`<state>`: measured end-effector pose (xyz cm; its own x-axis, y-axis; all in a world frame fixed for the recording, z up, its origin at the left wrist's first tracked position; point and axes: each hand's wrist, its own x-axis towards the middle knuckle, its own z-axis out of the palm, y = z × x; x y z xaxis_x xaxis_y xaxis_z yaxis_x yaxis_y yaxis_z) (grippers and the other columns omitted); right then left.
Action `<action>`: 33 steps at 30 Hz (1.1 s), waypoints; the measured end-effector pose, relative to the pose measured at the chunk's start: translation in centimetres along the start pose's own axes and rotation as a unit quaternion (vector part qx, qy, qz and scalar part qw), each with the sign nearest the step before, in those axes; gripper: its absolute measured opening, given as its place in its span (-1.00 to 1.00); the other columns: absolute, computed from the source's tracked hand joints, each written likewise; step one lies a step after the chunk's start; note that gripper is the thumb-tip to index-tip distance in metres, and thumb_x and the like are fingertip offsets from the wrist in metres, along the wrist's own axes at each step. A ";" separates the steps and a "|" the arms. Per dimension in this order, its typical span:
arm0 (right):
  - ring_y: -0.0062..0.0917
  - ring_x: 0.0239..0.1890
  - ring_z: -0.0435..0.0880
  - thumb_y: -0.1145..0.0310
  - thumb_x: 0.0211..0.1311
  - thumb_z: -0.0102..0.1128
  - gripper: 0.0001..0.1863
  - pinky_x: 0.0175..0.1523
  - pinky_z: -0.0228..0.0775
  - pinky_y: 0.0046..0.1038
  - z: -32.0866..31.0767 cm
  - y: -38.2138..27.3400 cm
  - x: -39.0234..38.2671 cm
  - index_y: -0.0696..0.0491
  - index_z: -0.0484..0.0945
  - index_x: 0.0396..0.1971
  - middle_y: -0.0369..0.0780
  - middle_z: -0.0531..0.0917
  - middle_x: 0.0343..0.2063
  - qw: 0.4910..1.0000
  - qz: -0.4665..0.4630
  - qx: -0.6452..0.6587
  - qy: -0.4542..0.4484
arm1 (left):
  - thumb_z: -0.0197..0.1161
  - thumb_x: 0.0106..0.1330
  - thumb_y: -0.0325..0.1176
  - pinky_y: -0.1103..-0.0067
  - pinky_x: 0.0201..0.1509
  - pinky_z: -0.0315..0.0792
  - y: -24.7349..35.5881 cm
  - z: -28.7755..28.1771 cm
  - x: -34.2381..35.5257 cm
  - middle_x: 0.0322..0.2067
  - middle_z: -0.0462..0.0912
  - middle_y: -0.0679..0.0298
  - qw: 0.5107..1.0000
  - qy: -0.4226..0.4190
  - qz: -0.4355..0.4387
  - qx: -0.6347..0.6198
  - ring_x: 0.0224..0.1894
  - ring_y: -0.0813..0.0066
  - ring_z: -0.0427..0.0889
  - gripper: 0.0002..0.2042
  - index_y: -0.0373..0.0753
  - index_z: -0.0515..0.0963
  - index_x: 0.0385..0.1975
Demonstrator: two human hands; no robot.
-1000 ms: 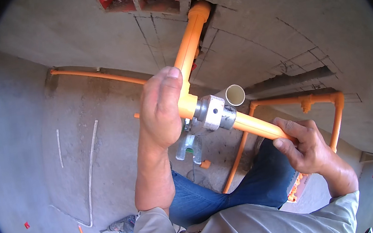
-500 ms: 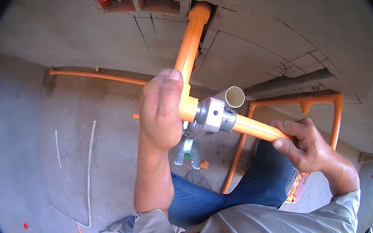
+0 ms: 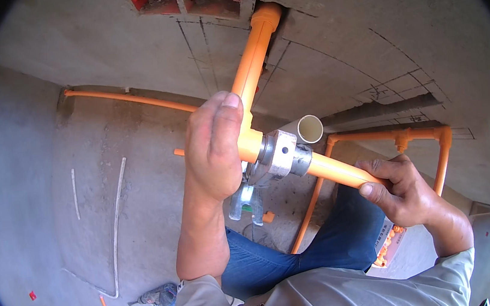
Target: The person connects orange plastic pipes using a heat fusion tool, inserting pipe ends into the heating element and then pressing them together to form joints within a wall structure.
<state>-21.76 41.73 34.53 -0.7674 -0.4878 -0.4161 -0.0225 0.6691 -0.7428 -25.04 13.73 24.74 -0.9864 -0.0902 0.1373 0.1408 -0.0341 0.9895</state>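
Note:
My left hand (image 3: 214, 147) is wrapped round an orange plastic pipe fitting (image 3: 250, 145). From that fitting an orange pipe (image 3: 253, 61) runs up to a wider orange end piece (image 3: 266, 17) at a slot in the wall. The fitting's open side sits against one die of a metal pipe fusion welder (image 3: 283, 151). On the welder's other side, a straight orange pipe (image 3: 339, 169) enters the opposite die. My right hand (image 3: 403, 189) grips this pipe near its outer end, thumb and fingers closed round it. The welder's body is mostly hidden behind my left hand.
A white pipe opening (image 3: 310, 128) stands just behind the welder. Orange pipework (image 3: 388, 133) runs along the wall at right. A metal forked stand (image 3: 244, 202) is below the welder. A box of orange fittings (image 3: 392, 245) lies beside my leg (image 3: 339, 233).
Both hands keep their grips, with the fitting and pipe still on the welder's dies. The view has shifted very slightly.

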 end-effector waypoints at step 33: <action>-0.30 -0.67 0.46 0.27 0.34 0.29 -0.62 -0.47 0.32 -0.34 0.7 -0.7 -0.2 0.25 0.60 0.00 -0.05 0.50 -0.65 0.996 -0.019 -0.069 0.047 | -0.06 0.48 -0.26 0.48 -0.40 0.22 -0.1 0.1 -0.1 -0.63 0.31 0.28 1.000 0.010 0.011 -0.001 -0.50 0.52 0.28 -0.66 -0.35 0.36 -0.53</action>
<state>-21.11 40.99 34.79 -0.8207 -0.4635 -0.3341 -0.1345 0.7250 -0.6755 -24.92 13.83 24.65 -0.9811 -0.1108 0.1587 0.1633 -0.0336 0.9860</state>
